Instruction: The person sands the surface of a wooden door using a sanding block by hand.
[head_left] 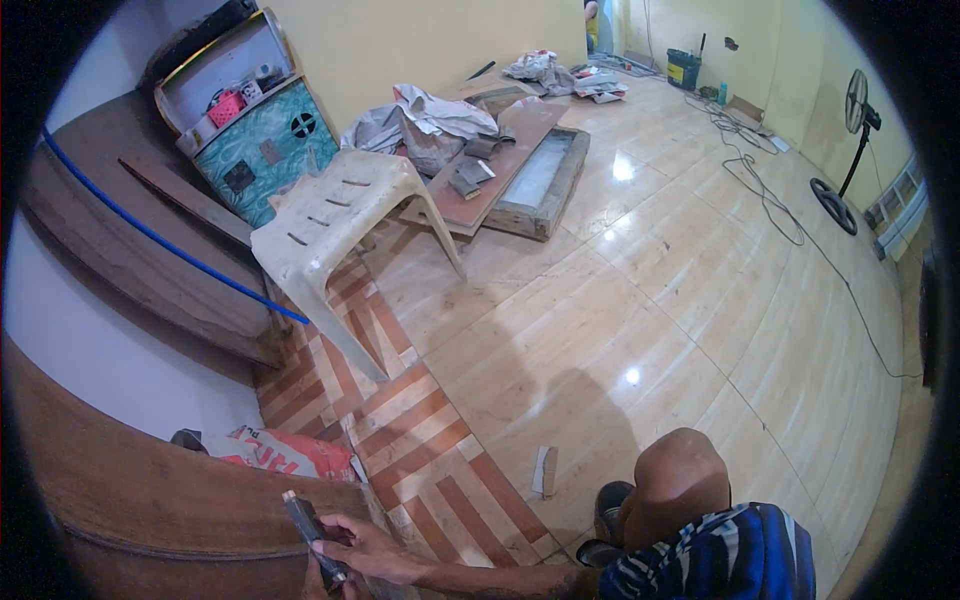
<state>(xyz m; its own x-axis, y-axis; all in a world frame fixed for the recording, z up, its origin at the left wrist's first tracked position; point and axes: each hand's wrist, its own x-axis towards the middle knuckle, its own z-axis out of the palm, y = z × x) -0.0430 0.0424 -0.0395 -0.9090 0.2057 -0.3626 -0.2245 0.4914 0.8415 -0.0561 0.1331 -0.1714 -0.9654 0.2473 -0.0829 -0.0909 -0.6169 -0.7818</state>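
Note:
A dark, elongated tool with a small pale tip (pixel 303 518) is held slantwise at the lower left; its exact kind I cannot make out. My right hand (pixel 368 551) reaches in from the right, its thumb and fingers closed round the tool's side. Only a small part of my left hand (pixel 318 580) shows at the bottom edge, fingers against the tool's lower end. Both hands are right beside a brown wooden panel (pixel 170 490), whose curved edge runs behind the tool.
A worn white plastic stool (pixel 335 205) stands ahead. Beyond it are a teal cabinet (pixel 265 150), sacks (pixel 440 120) and boards (pixel 520 150). A red-and-white bag (pixel 290 450) lies behind the panel. A long cable (pixel 760 180) crosses the tiles near a fan (pixel 857 110). My bent knee (pixel 682 470) is at right.

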